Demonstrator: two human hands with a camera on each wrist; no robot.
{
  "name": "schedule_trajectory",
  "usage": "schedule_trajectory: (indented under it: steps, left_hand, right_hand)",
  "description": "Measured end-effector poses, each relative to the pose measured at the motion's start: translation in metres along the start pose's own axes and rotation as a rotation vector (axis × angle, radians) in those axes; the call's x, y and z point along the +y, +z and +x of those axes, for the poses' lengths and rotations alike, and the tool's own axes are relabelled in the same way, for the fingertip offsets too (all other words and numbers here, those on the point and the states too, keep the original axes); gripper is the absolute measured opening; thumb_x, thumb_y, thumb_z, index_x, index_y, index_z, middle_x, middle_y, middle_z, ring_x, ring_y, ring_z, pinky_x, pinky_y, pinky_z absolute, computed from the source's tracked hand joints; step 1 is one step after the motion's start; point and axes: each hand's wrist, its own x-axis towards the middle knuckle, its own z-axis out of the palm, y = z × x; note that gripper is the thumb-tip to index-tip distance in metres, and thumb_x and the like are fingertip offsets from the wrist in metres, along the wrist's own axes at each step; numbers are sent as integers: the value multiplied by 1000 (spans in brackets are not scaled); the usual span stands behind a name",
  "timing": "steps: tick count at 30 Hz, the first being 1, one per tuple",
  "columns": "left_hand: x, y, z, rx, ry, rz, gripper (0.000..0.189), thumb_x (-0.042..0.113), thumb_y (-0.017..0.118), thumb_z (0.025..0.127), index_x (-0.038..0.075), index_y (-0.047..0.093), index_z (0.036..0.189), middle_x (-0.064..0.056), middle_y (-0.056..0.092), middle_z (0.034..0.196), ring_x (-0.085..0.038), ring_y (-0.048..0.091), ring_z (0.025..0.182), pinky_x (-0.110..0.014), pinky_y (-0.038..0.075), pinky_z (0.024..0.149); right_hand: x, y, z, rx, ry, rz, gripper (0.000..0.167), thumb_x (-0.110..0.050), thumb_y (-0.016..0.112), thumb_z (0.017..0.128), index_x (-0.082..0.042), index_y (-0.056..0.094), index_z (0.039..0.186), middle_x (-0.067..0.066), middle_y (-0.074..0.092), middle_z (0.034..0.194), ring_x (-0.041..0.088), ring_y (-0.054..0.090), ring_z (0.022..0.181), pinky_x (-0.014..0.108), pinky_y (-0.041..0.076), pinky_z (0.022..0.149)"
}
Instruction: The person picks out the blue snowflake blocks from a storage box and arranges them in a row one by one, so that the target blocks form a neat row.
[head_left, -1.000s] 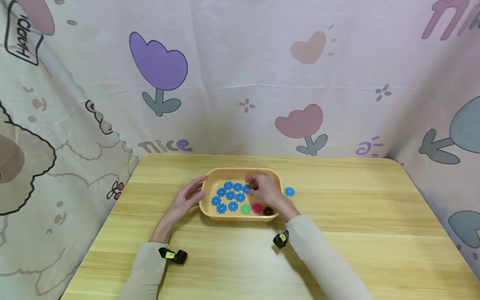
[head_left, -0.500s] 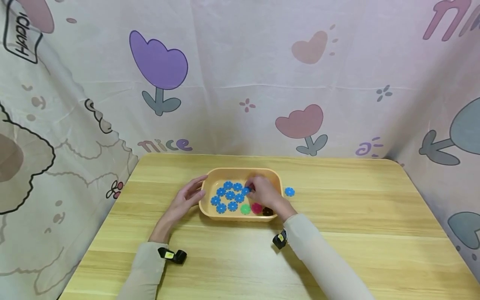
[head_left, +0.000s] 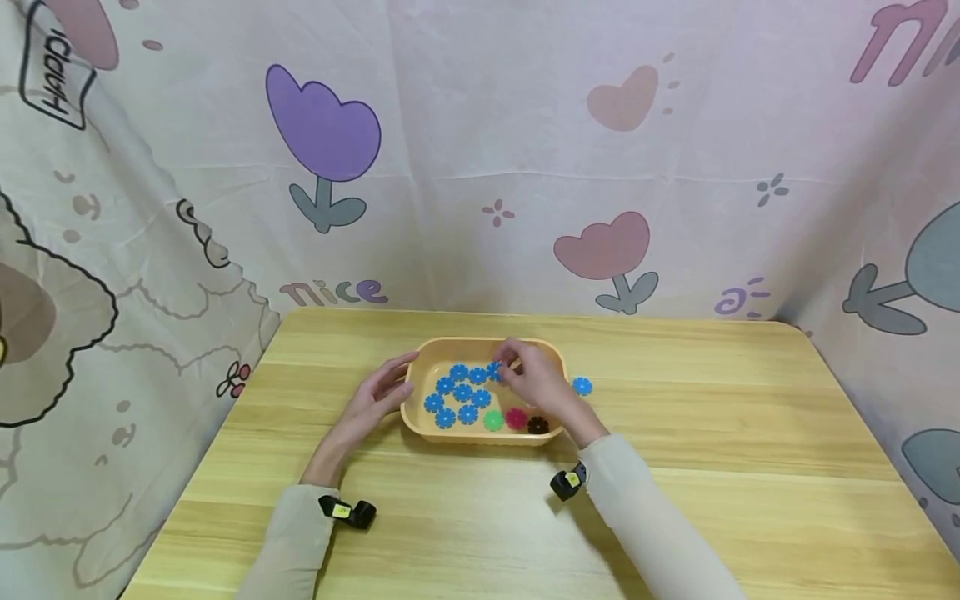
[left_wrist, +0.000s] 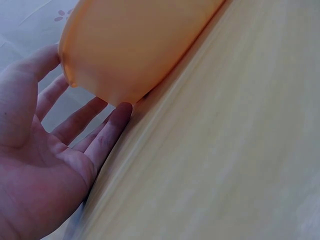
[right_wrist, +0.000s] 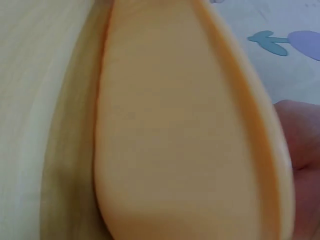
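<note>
Tray (head_left: 480, 437) lies on the wood-grained surface (head_left: 787, 483) before a printed cloth (head_left: 465, 108), its long axis running left to right. The left hand (head_left: 371, 405), fingers loosely spread, touches the tray's left end; the right hand (head_left: 538, 380) pinches a blue disc (head_left: 492, 372) inside.

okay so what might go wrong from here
The right hand is at a flat blue notched plastic disc close to other blue discs, which it might nudge.
The left hand touches the rounded pale-orange plastic tray and could shift it.
The blue disc outside the tray, near the right hand, might get brushed.
</note>
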Motion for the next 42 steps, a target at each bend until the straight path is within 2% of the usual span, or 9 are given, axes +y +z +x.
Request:
schedule_trajectory:
  steps: [6, 11, 17, 24, 29, 31, 36, 42]
  left_hand:
    - [0, 0, 0, -11, 16, -12, 51, 21, 60, 106, 22, 45, 155, -17, 40, 159, -38, 45, 141, -40, 53, 102]
    - [-2, -1, 0, -9, 9, -4, 51, 22, 60, 106, 23, 46, 155, -16, 41, 159, -37, 45, 141, -39, 53, 102]
    - [-3, -1, 0, -10, 11, -7, 52, 23, 61, 105, 23, 45, 155, -17, 40, 159, -38, 45, 141, -41, 51, 104]
    - [-2, 0, 0, -11, 16, -9, 52, 23, 60, 106, 22, 44, 156, -18, 40, 159, -39, 44, 141, -42, 52, 103]
    - [-3, -1, 1, -9, 15, -11, 52, 23, 61, 105, 23, 45, 155, -18, 40, 159, -39, 44, 141, -44, 52, 104]
    - [-4, -1, 1, -6, 12, -12, 52, 23, 61, 105, 25, 46, 155, -16, 40, 159, -38, 45, 141, -44, 52, 104]
    - [-3, -1, 2, -12, 18, -15, 52, 23, 61, 105, 24, 46, 155, -17, 41, 158, -39, 45, 141, -44, 52, 103]
    - [-4, -2, 1, -13, 23, -22, 52, 21, 60, 106, 20, 44, 155, -19, 40, 158, -40, 45, 140, -42, 53, 101]
  right_hand:
    - [-3, -14, -13, 67, -38, 149, 18, 3, 61, 100, -5, 66, 115, 11, 64, 98, 33, 72, 83, 36, 63, 68]
    - [-3, -25, -24, 95, -77, 145, 17, -2, 59, 103, -6, 66, 118, 12, 68, 99, 36, 72, 83, 43, 63, 68]
    - [-3, -40, -38, 130, -152, 200, 23, 5, 59, 100, 0, 65, 122, 16, 66, 97, 43, 72, 82, 51, 63, 71]
    - [3, -58, -53, 172, -169, 221, 26, 5, 62, 98, 1, 65, 124, 18, 68, 104, 29, 74, 80, 39, 64, 70]
    - [13, -70, -66, 199, -142, 238, 34, 10, 64, 94, 3, 65, 128, 22, 72, 106, 36, 74, 87, 41, 64, 74]
    - [17, -75, -71, 220, -135, 220, 36, 10, 67, 93, 4, 65, 129, 23, 72, 108, 35, 74, 90, 37, 63, 76]
    - [30, -87, -81, 278, -101, 166, 40, 8, 74, 89, 4, 66, 128, 21, 72, 109, 21, 70, 94, 24, 61, 80]
    - [49, -98, -89, 305, -51, 109, 39, 9, 73, 89, 4, 66, 127, 20, 69, 104, 18, 67, 93, 22, 60, 80]
